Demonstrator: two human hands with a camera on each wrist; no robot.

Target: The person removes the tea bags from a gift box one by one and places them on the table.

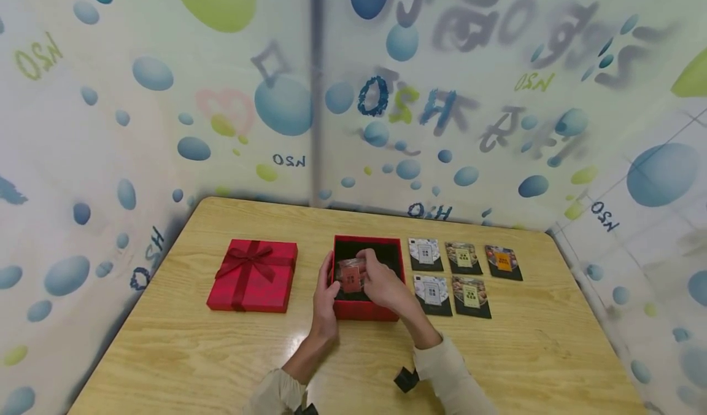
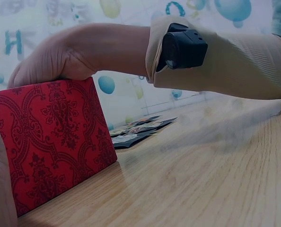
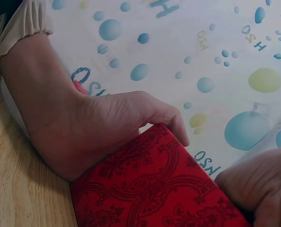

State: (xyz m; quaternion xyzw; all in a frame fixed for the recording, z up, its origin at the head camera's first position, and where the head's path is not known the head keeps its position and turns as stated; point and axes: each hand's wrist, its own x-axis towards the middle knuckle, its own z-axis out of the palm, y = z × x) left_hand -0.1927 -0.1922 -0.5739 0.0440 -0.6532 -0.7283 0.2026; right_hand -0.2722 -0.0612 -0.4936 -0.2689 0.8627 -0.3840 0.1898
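Observation:
An uncovered red gift box (image 1: 367, 310) with a black inside stands mid-table. My left hand (image 1: 324, 301) holds its left wall, thumb over the rim and fingers along the outside. Inside the box opening, my right hand (image 1: 382, 283) pinches a small packet (image 1: 351, 278) with a reddish label by its upper right part. The left thumb lies close to that packet; whether it touches cannot be told. In the left wrist view, the right hand (image 2: 60, 56) bends over the patterned box wall (image 2: 60, 142), which hides its fingertips. The right wrist view shows the left hand (image 3: 98, 123) along the box.
Left of the box lies a red lid (image 1: 276, 289) with a dark red ribbon bow (image 1: 251, 260). Several flat packets lie to the right, among them a white-labelled packet (image 1: 425, 254), a yellow-green-labelled packet (image 1: 471, 295) and an orange-labelled packet (image 1: 504, 261). A patterned wall rises behind the table (image 1: 530, 353).

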